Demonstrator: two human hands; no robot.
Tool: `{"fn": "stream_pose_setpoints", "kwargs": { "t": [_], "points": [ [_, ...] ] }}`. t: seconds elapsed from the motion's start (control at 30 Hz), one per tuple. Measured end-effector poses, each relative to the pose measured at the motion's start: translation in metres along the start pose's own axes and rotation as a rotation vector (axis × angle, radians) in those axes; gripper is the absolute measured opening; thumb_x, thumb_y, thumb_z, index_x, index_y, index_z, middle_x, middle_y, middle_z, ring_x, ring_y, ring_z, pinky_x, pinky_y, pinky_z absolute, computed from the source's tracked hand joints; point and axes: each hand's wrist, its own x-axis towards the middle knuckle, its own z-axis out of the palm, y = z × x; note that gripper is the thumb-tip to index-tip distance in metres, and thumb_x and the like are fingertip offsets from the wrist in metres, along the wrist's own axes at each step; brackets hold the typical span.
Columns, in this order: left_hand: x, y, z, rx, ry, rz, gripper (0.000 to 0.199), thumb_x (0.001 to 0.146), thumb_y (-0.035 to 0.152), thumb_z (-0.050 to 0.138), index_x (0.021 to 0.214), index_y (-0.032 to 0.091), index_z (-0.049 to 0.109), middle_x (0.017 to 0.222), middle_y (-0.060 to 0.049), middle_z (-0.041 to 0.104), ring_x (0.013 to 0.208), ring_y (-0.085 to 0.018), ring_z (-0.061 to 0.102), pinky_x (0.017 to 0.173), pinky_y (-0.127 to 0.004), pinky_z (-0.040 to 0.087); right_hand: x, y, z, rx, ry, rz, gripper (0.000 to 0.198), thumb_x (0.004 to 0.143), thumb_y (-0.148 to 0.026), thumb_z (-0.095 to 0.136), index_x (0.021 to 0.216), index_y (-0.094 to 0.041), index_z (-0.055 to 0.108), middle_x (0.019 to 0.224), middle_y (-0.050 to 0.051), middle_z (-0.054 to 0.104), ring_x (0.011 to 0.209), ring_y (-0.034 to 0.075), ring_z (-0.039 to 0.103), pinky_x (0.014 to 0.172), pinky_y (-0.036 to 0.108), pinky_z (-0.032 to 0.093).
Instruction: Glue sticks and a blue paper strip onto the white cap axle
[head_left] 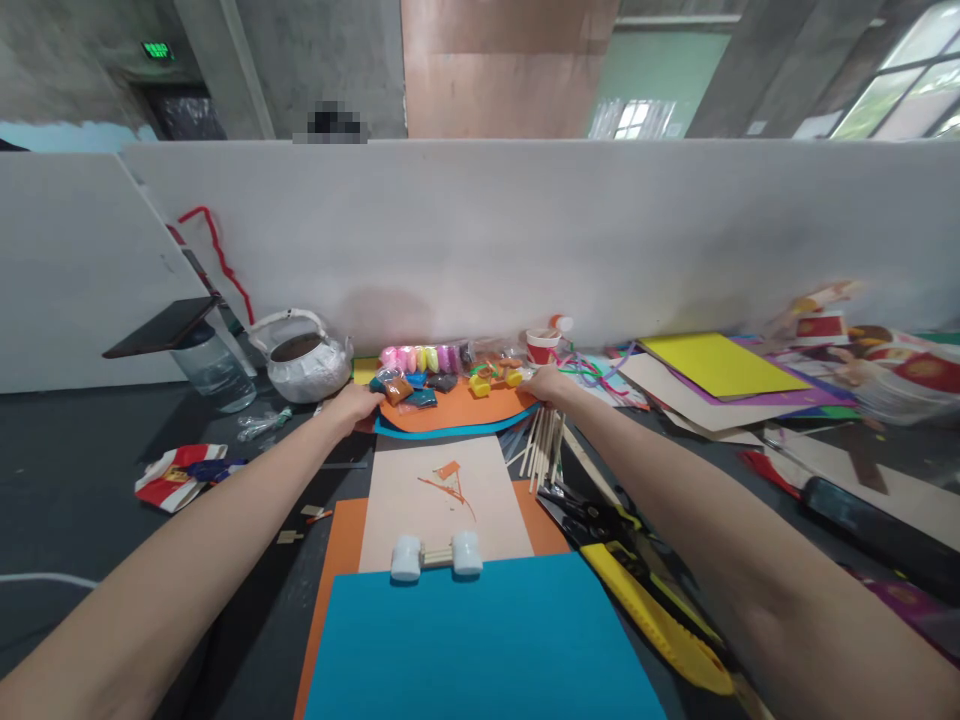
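My left hand (358,405) grips the left edge of a stack of coloured sheets, an orange sheet (469,408) over a blue sheet (457,432). At the opposite edge my right hand (546,385) has its fingers closed on the same stack. The sheets bow slightly between both hands. On top lie several small clay packets (421,398) and yellow pieces (480,385). Nearer to me, a cream sheet (442,490) carries orange paper scraps (448,488). Two white rollers joined by sticks (436,556) rest by the edge of a large blue sheet (480,640).
Wooden sticks (544,445), pliers (592,515) and a yellow utility knife (660,625) lie beneath or beside my right arm. A foil-covered pot (311,368) and a water jar (217,370) stand at left. Coloured paper (720,365) is stacked at right, before a white partition (480,230).
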Motion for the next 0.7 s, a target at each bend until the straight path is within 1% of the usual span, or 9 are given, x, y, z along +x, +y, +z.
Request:
{"fn": "stream_pose_setpoints", "kwargs": {
  "t": [0.1, 0.23, 0.33, 0.53, 0.7],
  "points": [
    [0.007, 0.004, 0.005, -0.040, 0.035, 0.014, 0.036, 0.093, 0.035, 0.060, 0.124, 0.016, 0.057, 0.124, -0.010, 0.061, 0.105, -0.023, 0.063, 0.087, -0.044, 0.055, -0.001, -0.002, 0.001, 0.005, -0.089, 0.031, 0.032, 0.095, -0.035, 0.061, 0.119, -0.013, 0.060, 0.115, 0.009, 0.063, 0.096, 0.020, 0.064, 0.082, 0.038, 0.057],
    [0.019, 0.006, 0.010, -0.085, 0.112, 0.046, 0.037, 0.093, 0.035, 0.060, 0.124, 0.016, 0.057, 0.125, -0.010, 0.060, 0.105, -0.023, 0.063, 0.088, -0.045, 0.055, -0.004, -0.004, 0.002, 0.032, -0.117, 0.000, 0.033, 0.095, -0.036, 0.060, 0.120, -0.014, 0.060, 0.116, 0.009, 0.062, 0.098, 0.020, 0.064, 0.083, 0.039, 0.056],
    [0.026, 0.004, 0.014, -0.103, 0.143, 0.082, 0.037, 0.093, 0.035, 0.061, 0.124, 0.016, 0.057, 0.124, -0.010, 0.060, 0.106, -0.024, 0.063, 0.088, -0.044, 0.055, -0.005, -0.003, 0.004, 0.062, -0.095, -0.040, 0.033, 0.095, -0.036, 0.060, 0.121, -0.015, 0.059, 0.118, 0.008, 0.062, 0.100, 0.021, 0.064, 0.084, 0.040, 0.056],
    [0.035, 0.000, 0.015, -0.112, 0.155, 0.149, 0.036, 0.093, 0.035, 0.061, 0.124, 0.016, 0.058, 0.125, -0.010, 0.060, 0.105, -0.024, 0.063, 0.087, -0.044, 0.055, 0.001, -0.005, 0.010, 0.105, -0.005, -0.126, 0.032, 0.095, -0.035, 0.060, 0.120, -0.015, 0.059, 0.119, 0.008, 0.062, 0.101, 0.021, 0.063, 0.085, 0.040, 0.056],
    [0.043, 0.001, 0.014, -0.131, 0.154, 0.161, 0.036, 0.093, 0.035, 0.061, 0.123, 0.017, 0.058, 0.124, -0.010, 0.061, 0.105, -0.023, 0.063, 0.087, -0.043, 0.055, 0.010, -0.008, 0.016, 0.128, 0.038, -0.152, 0.033, 0.095, -0.036, 0.060, 0.121, -0.015, 0.060, 0.120, 0.008, 0.061, 0.103, 0.022, 0.063, 0.087, 0.042, 0.055]
  ]
}}
